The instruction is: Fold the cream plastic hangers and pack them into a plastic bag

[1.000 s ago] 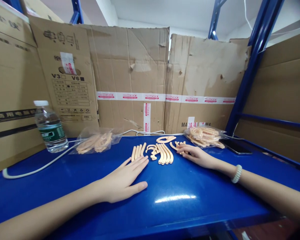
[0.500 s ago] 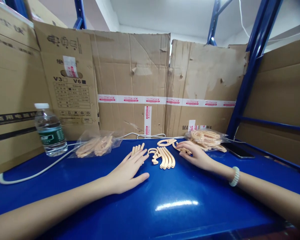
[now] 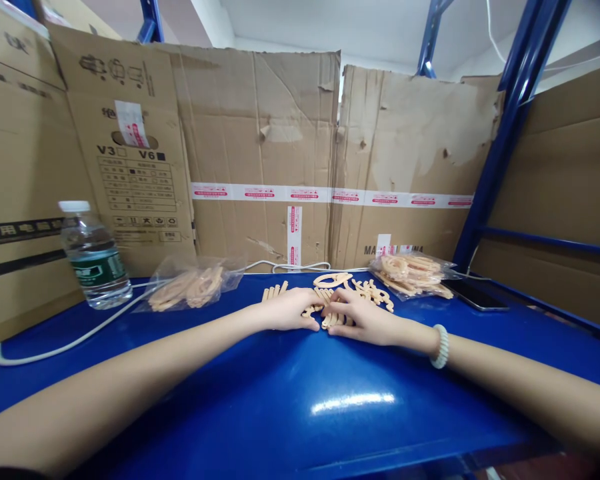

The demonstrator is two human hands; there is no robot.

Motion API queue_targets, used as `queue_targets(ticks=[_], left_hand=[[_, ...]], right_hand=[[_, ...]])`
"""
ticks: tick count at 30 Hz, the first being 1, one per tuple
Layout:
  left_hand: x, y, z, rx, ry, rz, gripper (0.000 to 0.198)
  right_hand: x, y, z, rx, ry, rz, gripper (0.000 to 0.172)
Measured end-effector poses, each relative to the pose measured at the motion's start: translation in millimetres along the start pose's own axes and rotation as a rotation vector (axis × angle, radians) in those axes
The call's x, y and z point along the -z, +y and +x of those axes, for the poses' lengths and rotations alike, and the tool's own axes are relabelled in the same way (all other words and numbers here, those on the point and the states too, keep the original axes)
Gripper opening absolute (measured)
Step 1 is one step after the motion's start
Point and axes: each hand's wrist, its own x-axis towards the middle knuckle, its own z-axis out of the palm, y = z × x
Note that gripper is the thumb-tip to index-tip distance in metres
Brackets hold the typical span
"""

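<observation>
My left hand (image 3: 295, 309) is bent, thumb and fingers closed round small curved wood-coloured pieces (image 3: 309, 311); its fingertips are partly hidden. From the other side my right hand (image 3: 363, 317) reaches in, with curled fingers lying over a row of long curved strips (image 3: 332, 321) and closed on them. The two hands nearly meet at this row. Just behind them lies a flat oval piece (image 3: 333, 280). Small wavy pieces (image 3: 375, 292) are beyond my right hand, and several short straight sticks (image 3: 275, 291) lie behind my left wrist.
On the blue table (image 3: 260, 400), a clear bag of pieces (image 3: 190, 288) lies at left and another bag (image 3: 413, 273) at right. A water bottle (image 3: 95, 257) stands far left near a white cable (image 3: 65, 350). A phone (image 3: 473, 295) lies right. Cardboard (image 3: 260, 147) walls the back.
Both hands have come inward to the curved strips, and their fingers have bent from spread to curled. The wavy pieces that my right hand covered now show. The view has shifted slightly.
</observation>
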Motion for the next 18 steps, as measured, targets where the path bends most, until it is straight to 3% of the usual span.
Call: queue_targets(ticks=[4,10,14,18], left_hand=[[-0.7,-1.8,0.7,0.044,0.038,0.022,0.019],[-4.1,-8.0,6.2,0.093,0.079,0.052,0.016],[-3.5,-6.0,4.2,0.085,0.088,0.074,0.021],[-1.6,11.2,-14.6,0.104,0.143,0.122,0.029]], right_hand=[[1.7,10.4,-0.2,-0.021,0.008,-0.023,0.034],[5.2,25.4,8.4,-0.027,-0.023,-0.034,0.033],[22.6,38.6,20.6,-0.059,-0.01,-0.069,0.032],[45.9,67.3,39.1,-0.199,-0.008,-0.133,0.03]])
